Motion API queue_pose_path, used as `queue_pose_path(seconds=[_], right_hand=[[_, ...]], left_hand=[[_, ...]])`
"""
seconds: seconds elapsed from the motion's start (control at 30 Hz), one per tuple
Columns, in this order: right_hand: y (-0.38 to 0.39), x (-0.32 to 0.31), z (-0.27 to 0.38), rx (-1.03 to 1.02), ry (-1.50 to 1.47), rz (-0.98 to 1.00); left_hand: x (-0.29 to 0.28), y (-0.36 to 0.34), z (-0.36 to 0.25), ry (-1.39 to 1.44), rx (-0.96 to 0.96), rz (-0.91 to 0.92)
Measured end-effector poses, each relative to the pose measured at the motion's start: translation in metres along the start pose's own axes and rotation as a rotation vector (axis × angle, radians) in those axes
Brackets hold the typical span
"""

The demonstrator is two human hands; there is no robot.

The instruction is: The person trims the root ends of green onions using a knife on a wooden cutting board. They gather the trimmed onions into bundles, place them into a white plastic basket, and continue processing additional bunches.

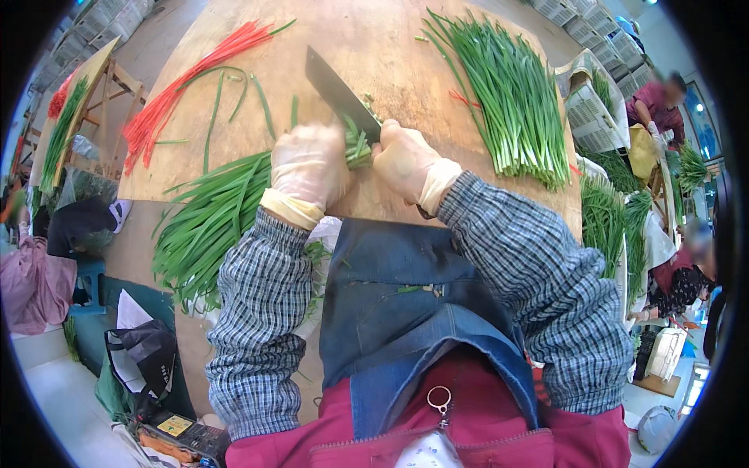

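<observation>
My left hand (312, 165), in a pale thin glove, is closed around a bunch of garlic chives (222, 203). The green leaves hang off the near edge of the wooden board (367, 39), while the cut-looking stem ends stick out to the right of my fist. In my gloved right hand (413, 162) I grip the handle of a cleaver (334, 86). Its broad blade points up and to the left, against the stem ends beside my left hand. Small stem bits lie near the blade.
A neat pile of chives (507, 101) rests at the board's right. Red ties (199, 74) and loose leaves lie at its left. White crates (593, 117) and more chives stand to the right, where a person (655, 105) works. A black bag (144, 355) sits lower left.
</observation>
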State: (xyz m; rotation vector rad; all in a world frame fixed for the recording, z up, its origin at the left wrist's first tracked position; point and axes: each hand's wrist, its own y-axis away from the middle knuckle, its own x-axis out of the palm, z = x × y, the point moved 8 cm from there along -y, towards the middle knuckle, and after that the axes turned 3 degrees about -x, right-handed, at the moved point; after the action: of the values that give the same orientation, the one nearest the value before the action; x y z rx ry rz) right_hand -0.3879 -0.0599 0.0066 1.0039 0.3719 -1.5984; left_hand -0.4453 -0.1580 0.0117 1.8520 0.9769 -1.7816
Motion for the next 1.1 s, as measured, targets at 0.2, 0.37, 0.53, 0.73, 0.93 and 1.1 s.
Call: queue_pose_path(seconds=[0.2,0.37,0.53,0.73,0.93,1.1], right_hand=[[0.009,-0.044,-0.009,-0.228,-0.128,-0.328],[0.007,-0.073,-0.025,-0.179,0.013,-0.266],[0.004,-0.066,-0.056,-0.225,0.219,-0.300],[-0.017,-0.064,-0.062,-0.153,0.544,-0.404],[-0.041,-0.048,-0.067,-0.156,0.633,-0.434],[-0.024,-0.045,-0.010,-0.455,0.860,-0.412]], left_hand=[[-0.004,0.011,0.000,-0.017,0.040,0.016],[-0.010,0.018,0.000,0.011,0.092,-0.045],[-0.015,0.023,-0.007,0.063,0.115,-0.050],[-0.018,0.021,-0.004,0.093,0.101,-0.040],[-0.016,0.020,-0.001,0.080,0.101,0.009],[-0.007,0.022,0.000,-0.061,0.142,-0.018]])
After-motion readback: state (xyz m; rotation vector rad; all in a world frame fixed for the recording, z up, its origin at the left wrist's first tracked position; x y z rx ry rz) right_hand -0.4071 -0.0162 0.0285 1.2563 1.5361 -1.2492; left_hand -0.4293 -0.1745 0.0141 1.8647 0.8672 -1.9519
